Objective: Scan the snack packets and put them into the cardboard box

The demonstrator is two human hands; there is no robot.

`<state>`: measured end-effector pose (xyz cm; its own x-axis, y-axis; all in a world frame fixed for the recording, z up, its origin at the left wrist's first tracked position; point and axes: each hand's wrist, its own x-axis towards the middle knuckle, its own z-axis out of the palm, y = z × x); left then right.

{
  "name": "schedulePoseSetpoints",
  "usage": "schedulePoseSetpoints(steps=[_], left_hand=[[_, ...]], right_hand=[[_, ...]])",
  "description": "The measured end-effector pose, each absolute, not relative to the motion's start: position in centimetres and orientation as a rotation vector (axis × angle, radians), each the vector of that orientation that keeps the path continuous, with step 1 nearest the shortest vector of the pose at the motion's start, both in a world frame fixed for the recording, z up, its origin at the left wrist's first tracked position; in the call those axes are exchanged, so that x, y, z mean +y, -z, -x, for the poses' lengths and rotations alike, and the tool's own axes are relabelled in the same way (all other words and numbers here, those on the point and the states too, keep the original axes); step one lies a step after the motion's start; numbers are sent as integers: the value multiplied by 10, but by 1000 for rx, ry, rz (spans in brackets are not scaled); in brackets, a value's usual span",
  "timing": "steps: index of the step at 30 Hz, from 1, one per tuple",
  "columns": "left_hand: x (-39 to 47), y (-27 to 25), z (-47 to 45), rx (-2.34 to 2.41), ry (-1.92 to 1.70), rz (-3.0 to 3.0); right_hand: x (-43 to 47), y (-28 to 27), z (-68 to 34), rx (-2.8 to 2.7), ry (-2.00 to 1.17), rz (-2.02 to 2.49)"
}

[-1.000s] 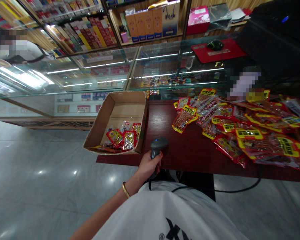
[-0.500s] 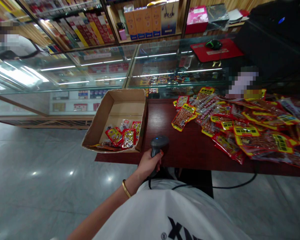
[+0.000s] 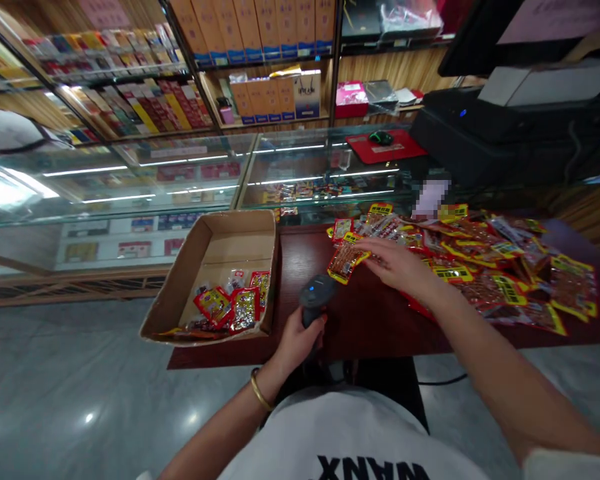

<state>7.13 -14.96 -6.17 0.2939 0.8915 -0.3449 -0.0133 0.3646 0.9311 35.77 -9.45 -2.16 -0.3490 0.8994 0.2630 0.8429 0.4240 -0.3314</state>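
In my left hand [image 3: 300,339] is a dark handheld barcode scanner [image 3: 316,293], my fingers wrapped round its handle and its head over the table. My right hand [image 3: 393,260] reaches across the snack pile with fingers stretched out, the tips at the right edge of a snack packet [image 3: 346,259] with yellow and red edging. Whether the fingers grip that packet I cannot tell for certain. To the right spreads a pile of similar snack packets [image 3: 473,270], partly covered by my right forearm. Left of the scanner, an open cardboard box [image 3: 237,252] holds several small red-edged packets [image 3: 245,309].
The dark red wooden table [image 3: 300,250] abuts a glass display counter [image 3: 195,160]. On the counter are a red mouse pad [image 3: 405,148], a computer mouse [image 3: 381,137] and a black machine [image 3: 450,137]. A cable [image 3: 443,383] hangs below the table edge. Another person's sleeve [image 3: 10,130] shows at far left.
My right hand has come into view from the right and reached the packet at the pile's left end. My left hand still holds the scanner. The view has tilted up and shifted right.
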Motion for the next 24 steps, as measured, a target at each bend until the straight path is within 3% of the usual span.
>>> schedulePoseSetpoints(steps=[6, 12, 19, 24], left_hand=[[-146, 66, -72, 1095, -862, -965], [-158, 61, -64, 1137, -796, -966], [-175, 46, -49, 1303, -763, -1038], [-183, 39, -45, 1408, -715, -1225]], right_hand=[[-25, 38, -337, -2813, -56, 1472], [-28, 33, -348, -2625, 71, 1531], [-69, 61, -323, -1634, -667, 1430], [-67, 92, -307, -1490, -891, 1391]])
